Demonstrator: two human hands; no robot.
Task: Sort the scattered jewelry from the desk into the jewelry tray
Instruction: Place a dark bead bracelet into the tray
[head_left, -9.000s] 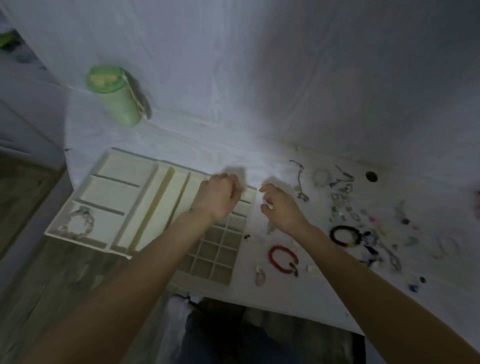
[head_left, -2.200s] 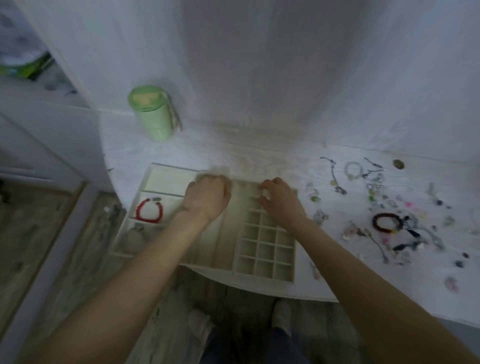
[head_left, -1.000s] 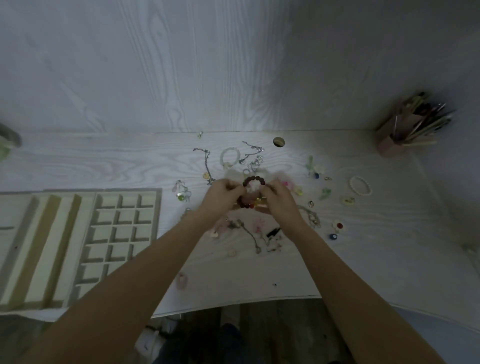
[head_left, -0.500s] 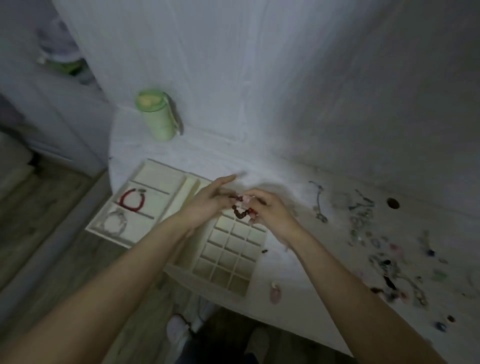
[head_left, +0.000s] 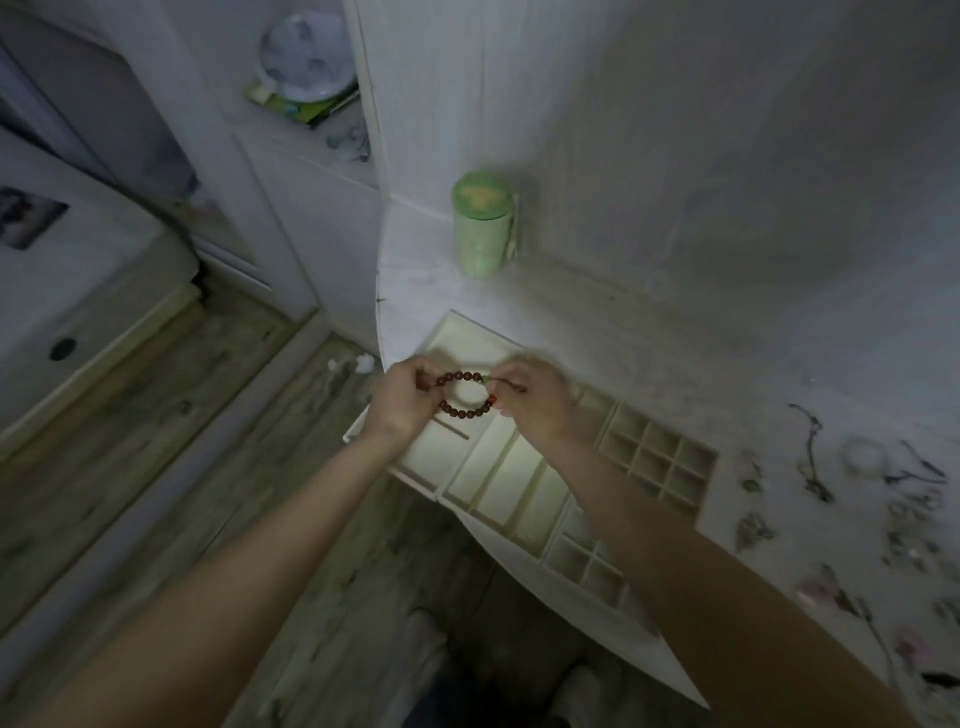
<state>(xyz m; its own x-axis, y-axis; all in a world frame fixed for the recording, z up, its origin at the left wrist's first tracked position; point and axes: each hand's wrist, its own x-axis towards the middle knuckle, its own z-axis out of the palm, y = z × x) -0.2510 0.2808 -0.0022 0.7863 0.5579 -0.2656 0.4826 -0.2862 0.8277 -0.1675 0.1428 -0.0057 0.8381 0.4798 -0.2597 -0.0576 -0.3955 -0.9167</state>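
A dark brown beaded bracelet (head_left: 464, 410) with a green and a red bead is stretched into a ring between my hands. My left hand (head_left: 402, 400) pinches its left side and my right hand (head_left: 535, 402) pinches its right side by the coloured beads. Both hold it just above the left-hand compartments of the cream jewelry tray (head_left: 524, 478), which lies at the desk's left front corner. My hands hide whatever lies in those left compartments. Scattered jewelry (head_left: 810, 467) lies on the white desk to the right of the tray.
A green lidded canister (head_left: 480, 228) stands behind the tray by the wall. The tray's small grid cells (head_left: 657, 460) are on its right side. The desk's curved edge (head_left: 379, 322) drops to wooden floor on the left; a shelf with a bowl (head_left: 306, 57) is beyond.
Both hands carried the beaded bracelet leftward from over the grid cells to over the tray's left compartments, and spread it into an open ring. The view swung left.
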